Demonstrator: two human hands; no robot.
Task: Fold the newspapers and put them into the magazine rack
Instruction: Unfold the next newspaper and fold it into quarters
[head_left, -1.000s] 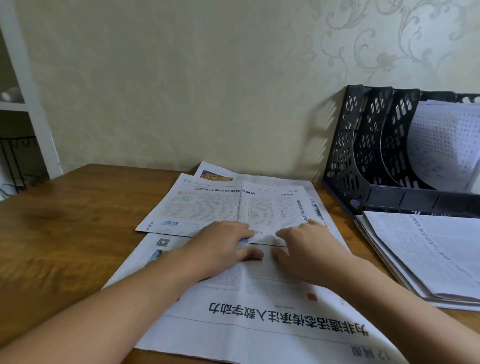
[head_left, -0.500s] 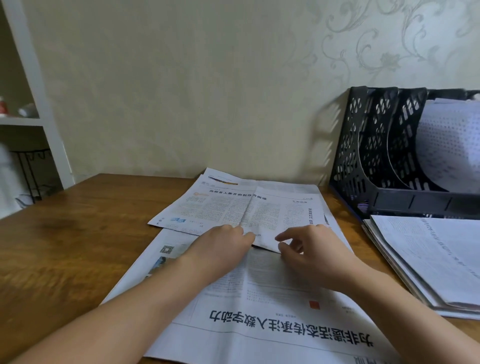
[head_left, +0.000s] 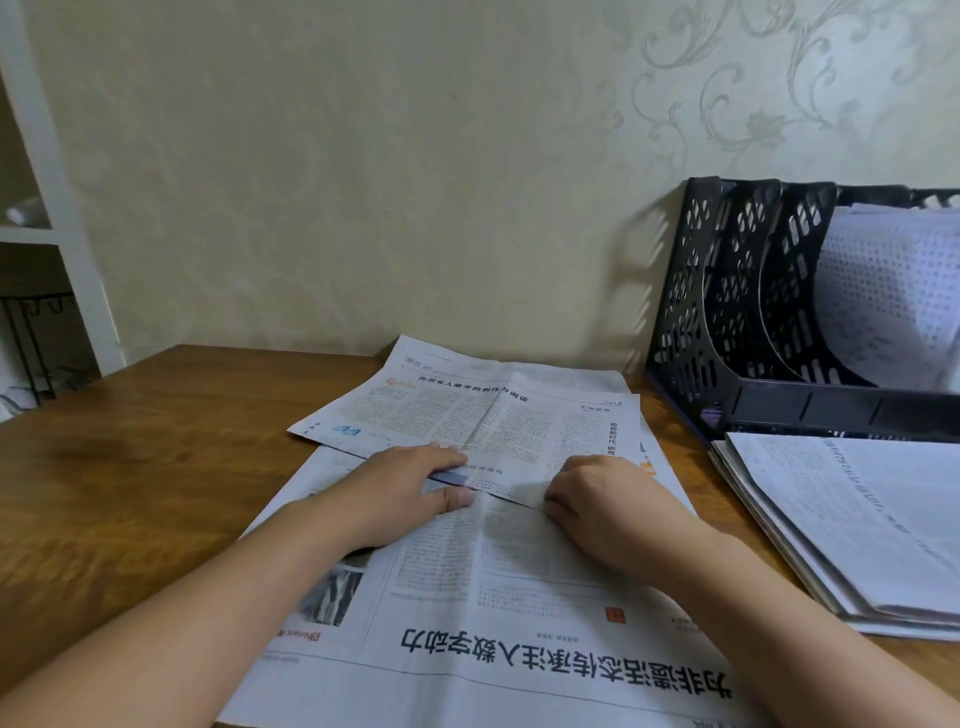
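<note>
An open newspaper (head_left: 519, 597) lies on the wooden table (head_left: 130, 493) in front of me, with its far half folded toward me into a flap (head_left: 493, 421). My left hand (head_left: 400, 493) holds the flap's near edge, with the fingers on top and the thumb at the lower sheet. My right hand (head_left: 613, 509) has its fingers curled at the same edge, a little to the right. At the back right stands the black perforated magazine rack (head_left: 727, 322). A folded newspaper (head_left: 893, 296) leans in its right compartment.
A stack of newspapers (head_left: 857, 519) lies on the table in front of the rack, right of my right arm. The wall runs just behind the table. A white shelf unit (head_left: 57, 234) stands at the far left, beyond the table's edge.
My right hand's fingers have curled in at the flap's edge. The thumb of my left hand now shows below that edge, which casts a small shadow. The view has shifted slightly.
</note>
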